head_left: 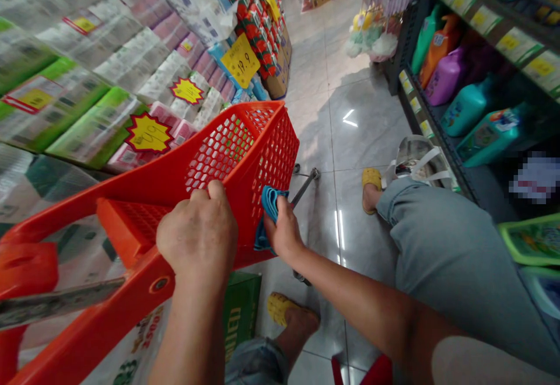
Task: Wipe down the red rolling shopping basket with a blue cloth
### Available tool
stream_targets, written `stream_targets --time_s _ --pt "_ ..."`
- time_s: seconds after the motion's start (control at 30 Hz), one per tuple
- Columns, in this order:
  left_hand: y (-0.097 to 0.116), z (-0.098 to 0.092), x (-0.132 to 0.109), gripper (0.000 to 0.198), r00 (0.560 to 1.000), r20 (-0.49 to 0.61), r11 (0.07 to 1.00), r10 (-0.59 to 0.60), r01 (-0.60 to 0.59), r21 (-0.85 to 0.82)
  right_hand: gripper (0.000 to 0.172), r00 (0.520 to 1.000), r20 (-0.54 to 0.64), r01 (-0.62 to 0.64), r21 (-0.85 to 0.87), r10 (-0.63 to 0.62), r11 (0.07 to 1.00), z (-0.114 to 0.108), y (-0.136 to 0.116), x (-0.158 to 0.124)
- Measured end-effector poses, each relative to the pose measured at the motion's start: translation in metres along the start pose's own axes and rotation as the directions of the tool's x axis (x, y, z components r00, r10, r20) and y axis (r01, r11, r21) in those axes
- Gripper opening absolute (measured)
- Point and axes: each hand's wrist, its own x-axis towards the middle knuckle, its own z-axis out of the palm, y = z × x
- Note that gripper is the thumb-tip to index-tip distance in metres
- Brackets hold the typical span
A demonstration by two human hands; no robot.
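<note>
A red plastic shopping cart [144, 184] stands slanted across the left and middle of the head view, its mesh basket pointing away from me. My left hand [199, 227] is closed over the cart's near top rim, knuckles up. Lower and to the right, my right hand [284, 230] grips a folded blue cloth [263, 236] between thumb and fingers. The cloth lies against the outer mesh side of the basket, or very near it. Part of it is hidden behind my fingers. Below the basket, a metal leg with a caster [314, 173] shows.
Stacked tissue packs [126, 58] with yellow price signs [240, 61] line the left. Bottles [466, 108] fill a dark shelf on the right, with a white bag [422, 160] at its foot. A green box [242, 309] is under the cart, on grey tile floor [359, 122].
</note>
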Motion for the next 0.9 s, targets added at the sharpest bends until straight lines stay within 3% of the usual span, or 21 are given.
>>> stream_targets --time_s 0.1,0.23,0.43,0.5,0.63,0.73,0.9 --pt "-0.004 0.005 -0.003 0.034 1.0 -0.026 1.0 0.004 -0.004 0.0 0.046 1.0 0.031 0.004 0.0 -0.004 1.0 -0.001 0.008 -0.001" --pt "-0.009 0.007 -0.007 0.034 1.0 -0.008 1.0 0.012 -0.012 0.013 0.042 0.987 -0.034 -0.161 -0.033 0.16 0.986 -0.007 0.049 -0.008" --pt "-0.013 0.01 -0.012 0.038 0.998 -0.054 0.999 0.036 -0.035 0.008 0.046 0.968 -0.04 -0.25 -0.006 0.25 0.968 0.011 0.072 -0.058" --pt "-0.015 0.012 -0.013 0.036 0.997 -0.066 0.999 0.043 -0.041 0.022 0.042 0.958 -0.062 -0.28 -0.003 0.28 0.96 0.014 0.076 -0.053" --pt "-0.019 0.014 -0.014 0.033 0.998 -0.056 0.999 0.027 -0.025 0.033 0.024 0.937 -0.158 -0.315 -0.003 0.31 0.949 0.013 0.087 -0.017" --pt "-0.02 0.017 -0.014 0.033 0.998 -0.062 0.999 0.022 -0.02 0.036 0.031 0.951 -0.179 -0.253 0.012 0.251 0.967 0.013 0.078 -0.018" --pt "-0.024 0.028 -0.02 0.033 0.989 -0.137 0.998 0.053 -0.046 0.052 0.041 0.991 -0.125 -0.041 0.043 0.046 0.998 0.015 0.031 -0.038"
